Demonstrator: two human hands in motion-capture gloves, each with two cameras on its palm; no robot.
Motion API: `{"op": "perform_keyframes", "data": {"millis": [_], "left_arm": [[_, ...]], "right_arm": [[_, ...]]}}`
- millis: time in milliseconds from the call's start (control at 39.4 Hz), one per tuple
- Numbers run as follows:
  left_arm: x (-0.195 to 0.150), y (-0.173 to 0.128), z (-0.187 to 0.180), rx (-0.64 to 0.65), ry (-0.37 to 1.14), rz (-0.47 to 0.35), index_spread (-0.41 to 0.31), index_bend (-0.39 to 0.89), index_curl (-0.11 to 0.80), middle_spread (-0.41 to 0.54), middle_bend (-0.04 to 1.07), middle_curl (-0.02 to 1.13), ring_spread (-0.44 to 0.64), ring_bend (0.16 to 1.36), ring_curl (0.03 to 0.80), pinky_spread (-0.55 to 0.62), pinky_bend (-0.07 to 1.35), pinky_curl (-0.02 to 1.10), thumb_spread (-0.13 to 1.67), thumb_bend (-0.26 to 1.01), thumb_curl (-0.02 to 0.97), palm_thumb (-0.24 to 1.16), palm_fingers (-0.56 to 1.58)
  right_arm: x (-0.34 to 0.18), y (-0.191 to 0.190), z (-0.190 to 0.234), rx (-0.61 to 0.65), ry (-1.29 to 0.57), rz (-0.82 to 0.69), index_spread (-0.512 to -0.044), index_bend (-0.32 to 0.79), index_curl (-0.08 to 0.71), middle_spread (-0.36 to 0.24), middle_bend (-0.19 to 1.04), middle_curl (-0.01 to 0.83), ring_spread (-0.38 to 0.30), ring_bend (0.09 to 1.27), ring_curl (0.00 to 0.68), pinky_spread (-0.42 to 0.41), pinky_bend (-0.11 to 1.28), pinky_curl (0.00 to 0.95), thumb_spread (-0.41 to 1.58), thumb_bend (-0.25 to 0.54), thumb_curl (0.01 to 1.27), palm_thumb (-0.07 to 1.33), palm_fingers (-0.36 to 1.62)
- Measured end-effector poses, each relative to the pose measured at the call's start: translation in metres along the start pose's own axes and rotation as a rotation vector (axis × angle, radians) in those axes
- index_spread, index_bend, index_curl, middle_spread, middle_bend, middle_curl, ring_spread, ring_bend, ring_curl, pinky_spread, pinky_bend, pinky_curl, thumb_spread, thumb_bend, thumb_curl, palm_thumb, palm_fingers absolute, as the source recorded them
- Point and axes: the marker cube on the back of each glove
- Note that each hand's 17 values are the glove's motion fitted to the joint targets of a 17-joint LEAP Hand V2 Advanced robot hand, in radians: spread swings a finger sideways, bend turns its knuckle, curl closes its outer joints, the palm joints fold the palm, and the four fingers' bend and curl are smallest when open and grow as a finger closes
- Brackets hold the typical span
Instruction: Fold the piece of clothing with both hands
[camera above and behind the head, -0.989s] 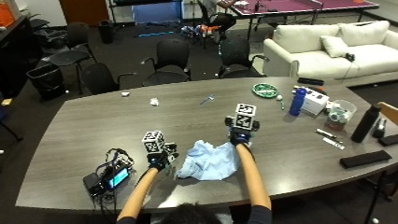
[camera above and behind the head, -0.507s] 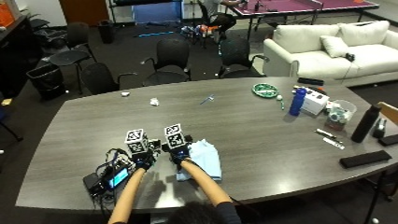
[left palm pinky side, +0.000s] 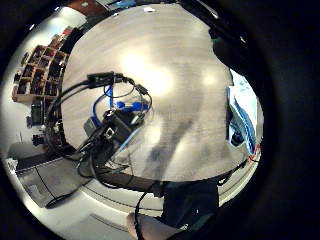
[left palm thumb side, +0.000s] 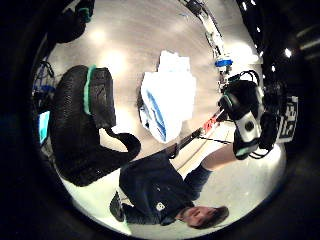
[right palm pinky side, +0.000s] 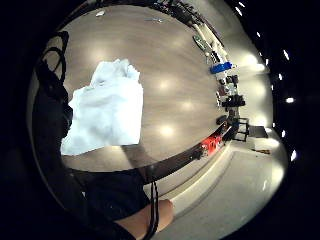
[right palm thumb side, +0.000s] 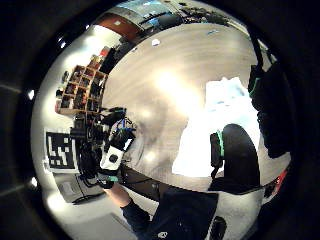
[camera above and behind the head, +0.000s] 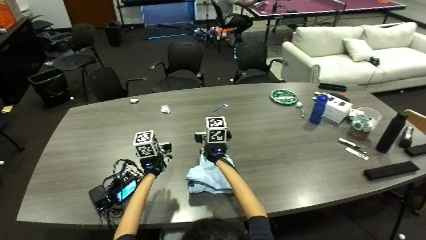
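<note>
A light blue piece of clothing (camera above and behind the head: 205, 179) lies in a small folded pile on the grey table (camera above and behind the head: 286, 140), close to its near edge. My right hand (camera above and behind the head: 214, 151) hovers at the pile's far edge, with its forearm across the cloth and its fingers relaxed, holding nothing. My left hand (camera above and behind the head: 152, 163) is off to the left of the cloth, above bare table, fingers open. The left thumb side palm view has the clothing (left palm thumb side: 167, 100) flat on the table with the right hand (left palm thumb side: 245, 120) beyond it. The right little finger side palm view shows the clothing (right palm pinky side: 105, 112) lying free.
A black device with tangled cables (camera above and behind the head: 116, 189) sits left of my left hand. At the far right are a blue bottle (camera above and behind the head: 319, 108), a white box (camera above and behind the head: 338, 107), a green plate (camera above and behind the head: 284, 96), a black bottle (camera above and behind the head: 391, 132) and a black case (camera above and behind the head: 390, 170).
Both hands came together at the cloth's left side, carrying its right part over into a narrower pile. They have since parted: the right back over the cloth, the left slightly leftward.
</note>
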Motion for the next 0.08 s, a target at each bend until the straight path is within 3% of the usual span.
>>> {"op": "perform_keyframes", "data": {"millis": [76], "left_arm": [[0.0024, 0.0007, -0.0064, 0.008, -0.015, 0.011, -0.132, 0.19, 0.471, -0.053, 0.18, 0.38, 0.04, 0.37, 0.348, 0.06, 0.15, 0.28, 1.42, 0.10, 0.327, 0.39, 0.70]], "right_arm": [[0.0082, 0.0018, -0.0034, 0.001, -0.003, 0.015, -0.203, 0.12, 0.327, -0.183, 0.36, 0.526, -0.230, 0.70, 0.465, -0.350, 0.63, 0.391, 0.95, -0.020, 0.54, 0.88, 1.24]]}}
